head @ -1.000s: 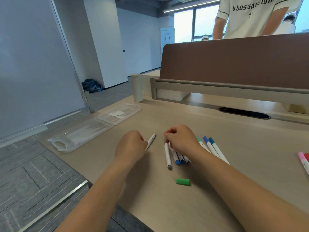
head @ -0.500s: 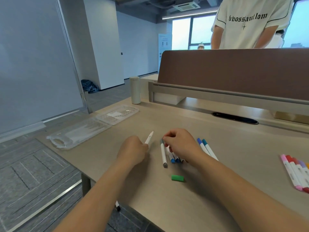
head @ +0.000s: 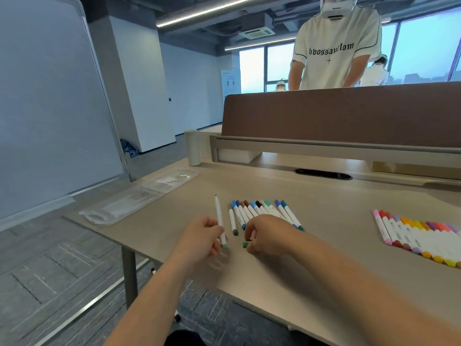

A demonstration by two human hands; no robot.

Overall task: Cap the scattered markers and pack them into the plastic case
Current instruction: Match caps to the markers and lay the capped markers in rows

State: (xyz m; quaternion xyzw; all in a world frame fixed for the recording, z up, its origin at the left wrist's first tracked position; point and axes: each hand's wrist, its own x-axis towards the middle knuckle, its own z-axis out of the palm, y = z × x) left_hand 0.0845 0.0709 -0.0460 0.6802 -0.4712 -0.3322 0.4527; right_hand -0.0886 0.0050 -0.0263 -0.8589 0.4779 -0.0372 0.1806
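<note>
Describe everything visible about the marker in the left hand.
The marker is a slim white plastic-looking barrel with a green rear end and an uncapped tip. The tip points away from the person, left of the marker row. The left hand grips its lower part; contact with the desk is unclear.

Bright daylight from windows (head: 424, 53) far beyond the right hand (head: 268, 236), 2 ceiling strip lights (head: 207, 11) lit high above the left hand (head: 202, 236), faint shadows on the desk (head: 324, 258) beneath both, wide-angle bowing at frame edges, slightly soft detail
</note>
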